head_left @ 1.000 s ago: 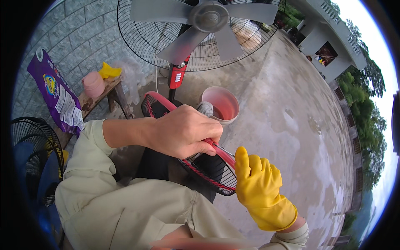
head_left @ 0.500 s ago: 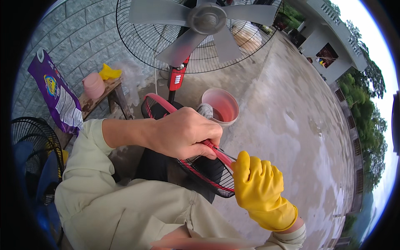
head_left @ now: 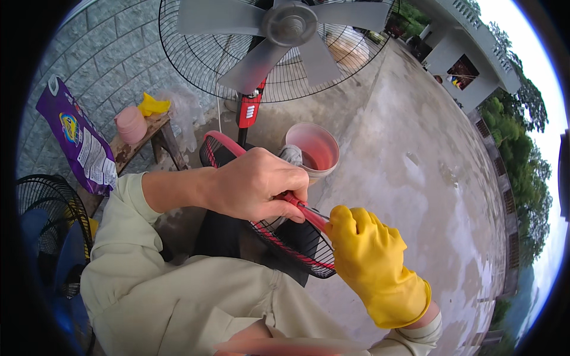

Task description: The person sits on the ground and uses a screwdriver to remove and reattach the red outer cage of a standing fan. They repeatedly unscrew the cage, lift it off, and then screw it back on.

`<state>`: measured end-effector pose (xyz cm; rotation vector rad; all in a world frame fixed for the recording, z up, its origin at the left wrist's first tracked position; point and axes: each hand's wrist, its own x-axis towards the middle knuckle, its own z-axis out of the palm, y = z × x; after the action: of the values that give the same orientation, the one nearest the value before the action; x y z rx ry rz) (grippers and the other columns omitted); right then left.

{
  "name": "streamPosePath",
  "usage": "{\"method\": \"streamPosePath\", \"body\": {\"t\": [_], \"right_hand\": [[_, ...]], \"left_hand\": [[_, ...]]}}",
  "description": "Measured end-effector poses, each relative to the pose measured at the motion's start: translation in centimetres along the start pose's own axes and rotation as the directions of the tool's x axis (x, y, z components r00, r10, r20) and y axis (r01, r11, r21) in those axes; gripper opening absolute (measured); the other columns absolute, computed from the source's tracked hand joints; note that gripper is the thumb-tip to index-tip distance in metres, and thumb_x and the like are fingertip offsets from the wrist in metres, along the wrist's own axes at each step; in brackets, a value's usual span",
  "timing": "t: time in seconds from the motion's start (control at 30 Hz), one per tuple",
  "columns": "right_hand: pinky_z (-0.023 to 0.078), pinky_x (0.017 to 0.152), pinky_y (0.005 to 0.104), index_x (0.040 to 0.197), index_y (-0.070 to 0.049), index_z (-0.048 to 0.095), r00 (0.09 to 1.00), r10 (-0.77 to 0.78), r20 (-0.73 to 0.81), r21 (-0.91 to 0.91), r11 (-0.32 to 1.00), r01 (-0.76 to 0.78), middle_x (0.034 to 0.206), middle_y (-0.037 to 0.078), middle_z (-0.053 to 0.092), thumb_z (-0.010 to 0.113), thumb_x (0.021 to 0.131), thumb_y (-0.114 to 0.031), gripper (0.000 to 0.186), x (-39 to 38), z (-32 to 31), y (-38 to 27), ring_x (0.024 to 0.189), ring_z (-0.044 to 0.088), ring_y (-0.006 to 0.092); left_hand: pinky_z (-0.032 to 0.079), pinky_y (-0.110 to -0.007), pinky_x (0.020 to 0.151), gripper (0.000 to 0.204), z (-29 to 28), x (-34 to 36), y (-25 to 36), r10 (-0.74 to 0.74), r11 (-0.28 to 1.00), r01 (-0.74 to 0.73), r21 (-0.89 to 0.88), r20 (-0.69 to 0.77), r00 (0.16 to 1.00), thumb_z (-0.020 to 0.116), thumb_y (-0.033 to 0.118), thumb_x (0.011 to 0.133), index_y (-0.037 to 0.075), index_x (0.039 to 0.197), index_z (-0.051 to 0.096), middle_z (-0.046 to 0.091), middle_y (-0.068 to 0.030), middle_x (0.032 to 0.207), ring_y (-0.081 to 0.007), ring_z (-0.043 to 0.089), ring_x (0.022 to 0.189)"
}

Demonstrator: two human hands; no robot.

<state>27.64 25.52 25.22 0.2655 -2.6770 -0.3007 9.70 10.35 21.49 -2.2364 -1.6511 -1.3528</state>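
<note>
A fan guard point(head_left: 274, 238) of black wire with a red rim lies tilted across my lap. My bare left hand point(head_left: 258, 184) is closed on its red rim, fingers pinched at a small red part there. From that spot a thin metal shaft point(head_left: 314, 211), which looks like a screwdriver's, runs along the rim into my right hand point(head_left: 371, 258). That hand wears a yellow rubber glove and is closed in a fist. The tool's handle is hidden inside the glove, and its tip is too small to make out.
A standing fan point(head_left: 291, 26) with grey blades and a red post point(head_left: 248, 113) stands ahead. Beyond the guard sits a bucket point(head_left: 317, 145) with a grey cloth. A wooden stool point(head_left: 148, 133) holds a pink cup point(head_left: 131, 124); nearby are a purple bag point(head_left: 77, 136) and blue fan blades point(head_left: 71, 249).
Both hands stay on the guard and the tool. My right gloved hand has turned a little and shifted slightly up; the whole view has also moved slightly.
</note>
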Motion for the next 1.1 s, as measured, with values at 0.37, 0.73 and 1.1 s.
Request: {"method": "streamPosePath", "body": {"t": [0.37,0.73,1.1], "right_hand": [[0.045,0.055,0.0280,0.094,-0.005,0.062,0.764,0.314,0.563,0.646,0.410,-0.644,0.073,0.009,0.064,0.065,0.088,-0.008,0.008,0.6,-1.2,0.7,0.058,0.058,0.0194],[0.044,0.045,0.0355,0.081,-0.011,0.062,0.976,0.214,0.043,0.087,0.972,-0.217,0.064,0.006,0.057,0.071,0.078,-0.021,0.014,1.9,0.6,0.0,0.055,0.059,0.0272],[0.044,0.040,0.0360,0.090,-0.003,0.058,0.996,0.061,-0.071,0.177,0.983,-0.048,0.064,0.008,0.052,0.065,0.071,-0.013,0.023,0.9,1.0,-1.0,0.052,0.057,0.0221]], "left_hand": [[0.041,-0.033,0.049,0.028,0.5,0.3,0.6,0.086,0.991,-0.086,0.104,-0.002,0.996,0.079,0.010,0.071,0.002,0.084,0.056,0.052,-0.0071,0.070,-0.0251,0.052,0.055],[0.044,-0.034,0.064,0.028,-3.7,-0.1,-1.0,0.005,0.994,-0.029,0.108,0.215,0.977,0.069,0.004,0.078,0.003,0.105,0.064,0.059,-0.0084,0.088,-0.0240,0.059,0.077],[0.049,-0.025,0.061,0.028,-4.0,-0.8,-2.2,-0.125,0.929,0.170,-0.328,0.154,0.980,0.081,0.001,0.066,-0.001,0.090,0.067,0.062,-0.0077,0.085,-0.0152,0.063,0.077]]}}
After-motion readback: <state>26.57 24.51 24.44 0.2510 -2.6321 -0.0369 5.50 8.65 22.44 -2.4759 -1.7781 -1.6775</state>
